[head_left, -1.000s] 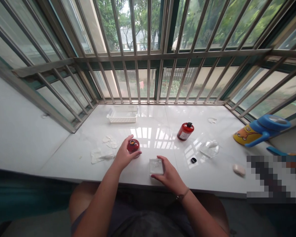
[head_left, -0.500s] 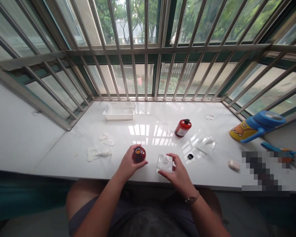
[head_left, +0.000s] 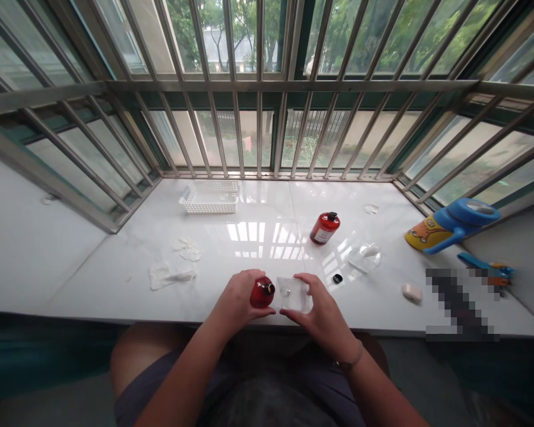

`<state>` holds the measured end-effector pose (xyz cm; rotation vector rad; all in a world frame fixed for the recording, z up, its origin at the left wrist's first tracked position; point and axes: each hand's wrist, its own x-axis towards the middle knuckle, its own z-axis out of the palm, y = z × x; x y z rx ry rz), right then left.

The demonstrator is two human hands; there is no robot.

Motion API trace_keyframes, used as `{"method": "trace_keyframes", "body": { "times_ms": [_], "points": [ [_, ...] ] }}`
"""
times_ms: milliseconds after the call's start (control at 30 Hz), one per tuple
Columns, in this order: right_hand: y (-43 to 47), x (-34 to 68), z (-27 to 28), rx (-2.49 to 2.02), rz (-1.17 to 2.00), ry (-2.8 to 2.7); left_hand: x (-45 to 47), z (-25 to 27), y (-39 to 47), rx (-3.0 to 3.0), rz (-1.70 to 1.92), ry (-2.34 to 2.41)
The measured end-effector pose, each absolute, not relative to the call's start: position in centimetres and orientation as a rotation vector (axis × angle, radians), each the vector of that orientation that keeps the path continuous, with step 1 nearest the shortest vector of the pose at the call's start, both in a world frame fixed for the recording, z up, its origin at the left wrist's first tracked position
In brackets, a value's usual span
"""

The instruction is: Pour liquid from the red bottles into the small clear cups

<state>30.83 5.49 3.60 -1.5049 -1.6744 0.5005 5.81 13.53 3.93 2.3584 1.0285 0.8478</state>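
My left hand is wrapped round a dark red round bottle at the table's front edge. The bottle has no cap on and tilts, its narrow mouth pointing right. Fingers and thumb of my right hand grip a clear square container by its right side. A small round spot shows on that container's left part; whether it is an opening I cannot tell. The two held things are close together, the bottle's mouth just left of the container. A small black cap lies on the table beyond my right hand.
Farther back stands another red bottle with a black top. A clear plastic piece, a pale pink block and a blue-yellow tumbler are to the right. Crumpled white tissue and a white basket are left. Window bars border the back.
My left hand has moved right and turned the red bottle, so its mouth now points right instead of up. The clear container is turned and closer to the bottle. The view has shifted slightly.
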Motion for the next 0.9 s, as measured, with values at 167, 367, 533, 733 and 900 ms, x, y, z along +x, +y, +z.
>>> {"method": "trace_keyframes", "body": {
  "times_ms": [167,367,533,733,900],
  "points": [
    [5.5,31.0,4.0,-1.462,0.390,-1.756,6.5,3.9,13.1,2.394,0.800,0.980],
    [5.5,31.4,4.5,-1.467,0.353,-1.838,6.8,4.0,13.0,2.366,0.795,0.991],
    [5.6,31.3,4.9,-1.467,0.347,-1.862,6.7,4.1,13.3,2.311,0.782,0.994],
    [6.1,31.4,6.0,-1.449,0.311,-1.901,6.8,4.3,13.6,2.239,0.774,0.995],
    [6.5,31.7,6.9,-1.437,0.308,-1.950,6.8,4.3,13.7,2.196,0.786,0.984]
  ]
}}
